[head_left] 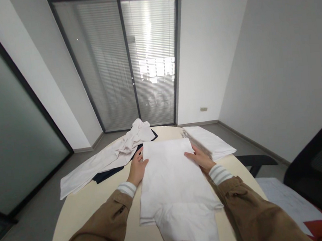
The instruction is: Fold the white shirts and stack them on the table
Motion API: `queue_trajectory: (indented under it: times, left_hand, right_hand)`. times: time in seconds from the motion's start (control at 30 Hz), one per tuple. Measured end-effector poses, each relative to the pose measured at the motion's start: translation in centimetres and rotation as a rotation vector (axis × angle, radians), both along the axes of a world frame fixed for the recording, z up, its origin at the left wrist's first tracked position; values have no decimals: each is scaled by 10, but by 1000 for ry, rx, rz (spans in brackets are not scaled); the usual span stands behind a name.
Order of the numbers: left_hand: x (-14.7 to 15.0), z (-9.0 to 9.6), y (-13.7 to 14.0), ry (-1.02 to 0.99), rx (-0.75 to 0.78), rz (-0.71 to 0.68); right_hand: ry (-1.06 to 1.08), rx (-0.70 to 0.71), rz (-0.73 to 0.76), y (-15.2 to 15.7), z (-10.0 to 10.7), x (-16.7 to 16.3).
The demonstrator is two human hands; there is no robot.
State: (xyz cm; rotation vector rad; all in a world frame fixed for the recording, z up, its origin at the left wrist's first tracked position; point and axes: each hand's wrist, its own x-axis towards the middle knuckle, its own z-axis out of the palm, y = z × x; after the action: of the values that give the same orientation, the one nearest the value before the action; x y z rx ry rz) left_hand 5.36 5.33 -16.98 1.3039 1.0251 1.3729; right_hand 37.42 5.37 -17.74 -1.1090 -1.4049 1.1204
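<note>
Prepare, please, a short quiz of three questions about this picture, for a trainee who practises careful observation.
1. True or false: the left hand and the right hand are at opposite side edges of the same white cloth.

2. What shows beneath the rumpled white garment on the table?
A) a red towel
B) a dark cloth
C) a yellow box

3. Fill in: the folded white bundle lies nearer to the person's ____ hand.

Key: 1. True. 2. B. 3. right.

Partly folded white garment [172, 176], lightly creased
</note>
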Motion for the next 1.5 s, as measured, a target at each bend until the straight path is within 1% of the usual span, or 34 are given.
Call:
queue_trajectory:
  times: [0.07, 0.13, 0.17, 0.23, 0.33, 0.37, 0.43, 0.53, 0.63, 0.67, 0.77, 0.8, 0.87, 0.93, 1.03, 1.17, 1.23, 1.3, 1.37, 1.43, 1.5]
  left_hand:
    - [-3, 0, 4, 25, 61, 106]
    - [-6, 2, 6, 87, 103, 208]
    - [-7, 3, 7, 113, 113, 237]
    - [-8, 4, 6, 146, 122, 223]
    - [-7, 4, 1, 231, 169, 104]
    - [-6, 2, -2, 280, 192, 60]
    - [-4, -1, -7, 378, 226, -24]
    - [-2, 0, -16, 497, 297, -113]
    - [1, 11, -31, 636, 455, -205]
    - [1, 16, -37, 693, 507, -269]
    - [4, 31, -56, 891, 607, -534]
    - [5, 34, -62, 942, 628, -600]
    - [7, 37, -72, 1001, 658, -668]
    - [8, 38, -78, 1011, 680, -669]
    - [4, 41, -80, 1014, 720, -635]
    - [-11, 46, -77, 1070, 719, -574]
    - [-21, 47, -74, 1105, 694, -527]
    - [-29, 45, -71, 1127, 665, -467]
    - [-34, 43, -70, 1134, 637, -412]
    - [-36, 42, -70, 1146, 610, -405]
    - [-36, 42, -71, 1171, 595, -441]
  right_hand:
    - [17, -113, 65, -6, 5, 0]
    - [-8, -170, 137, -11, 9, 0]
    - [-40, -157, 165, -12, 10, 0]
    - [-138, -45, 163, -13, 12, 1]
    - [-305, 156, 6, -9, 11, 1]
    - [-338, 191, -43, -8, 10, 2]
    - [-368, 216, -98, -5, 7, 3]
    - [-397, 227, -137, -1, 2, 6]
    - [-454, 257, -171, -1, -1, 7]
    - [-478, 273, -174, -2, -1, 7]
    - [-576, 308, -161, -6, 1, 7]
    - [-617, 316, -150, -8, 2, 7]
    - [-691, 324, -123, -12, 6, 8]
    - [-739, 335, -74, -17, 10, 8]
    - [-785, 355, 6, -24, 17, 9]
    - [-829, 363, 42, -34, 26, 13]
    - [-813, 375, 74, -39, 31, 14]
    - [-754, 376, 119, -45, 36, 13]
    - [-690, 342, 166, -52, 41, 11]
    - [-665, 293, 235, -59, 46, 9]
    - [-676, 265, 309, -65, 49, 7]
